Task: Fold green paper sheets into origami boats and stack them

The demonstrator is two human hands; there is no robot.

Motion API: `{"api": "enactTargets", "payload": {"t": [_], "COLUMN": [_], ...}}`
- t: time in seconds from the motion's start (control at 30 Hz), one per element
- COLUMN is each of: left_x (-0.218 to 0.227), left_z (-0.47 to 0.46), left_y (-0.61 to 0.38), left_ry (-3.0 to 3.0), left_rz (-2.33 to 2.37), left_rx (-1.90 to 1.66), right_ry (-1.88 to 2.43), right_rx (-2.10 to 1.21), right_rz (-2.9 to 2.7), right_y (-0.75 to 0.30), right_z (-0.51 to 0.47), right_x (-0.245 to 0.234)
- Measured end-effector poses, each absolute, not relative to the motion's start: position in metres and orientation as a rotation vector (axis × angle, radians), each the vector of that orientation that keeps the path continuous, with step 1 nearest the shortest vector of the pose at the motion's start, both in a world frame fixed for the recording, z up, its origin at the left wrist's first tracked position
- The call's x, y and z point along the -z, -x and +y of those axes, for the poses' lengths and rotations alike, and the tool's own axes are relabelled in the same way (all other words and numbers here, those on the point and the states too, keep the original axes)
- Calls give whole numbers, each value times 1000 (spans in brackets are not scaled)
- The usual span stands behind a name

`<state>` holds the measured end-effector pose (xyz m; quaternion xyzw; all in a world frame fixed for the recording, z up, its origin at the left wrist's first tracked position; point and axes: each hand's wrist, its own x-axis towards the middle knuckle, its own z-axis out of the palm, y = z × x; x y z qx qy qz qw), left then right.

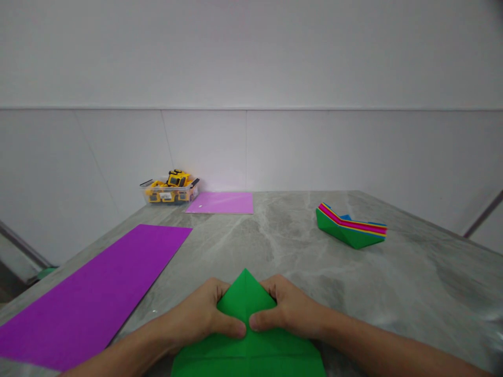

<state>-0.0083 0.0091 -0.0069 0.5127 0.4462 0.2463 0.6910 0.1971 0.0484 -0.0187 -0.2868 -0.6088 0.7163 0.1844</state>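
A sheet of green paper, folded to a point at its far end, lies in front of me at the bottom middle. A crease runs down its centre and another crosses it near the bottom. My left hand grips its left edge, thumb on top and fingers hidden behind or under it. On the opposite edge my right hand holds it the same way. Both thumb tips almost meet at the centre crease. Farther off to the right sits a folded paper boat, green below with pink, yellow and blue bands along its rim.
Purple paper covers much of the left side of the grey marbled table. Against the back wall lies a pink sheet, beside a clear plastic box filled with yellow toy vehicles. White walls border the table.
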Motion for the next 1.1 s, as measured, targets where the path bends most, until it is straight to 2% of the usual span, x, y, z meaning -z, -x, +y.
{"api": "enactTargets", "payload": {"t": [0.7, 0.93, 1.1], "left_x": [2, 2, 5], "left_z": [3, 4, 4], "left_y": [2, 5, 8], "left_ry": [-1207, -1199, -1153], "left_rz": [1232, 1128, 1050], "left_rx": [-527, -482, -508], "right_ry": [1113, 822, 750], "right_rx": [-1703, -1962, -2021], "right_rz": [-1944, -1704, -1539], "right_y": [-191, -192, -190], "right_z": [38, 47, 48], "right_x": [13, 20, 23]}}
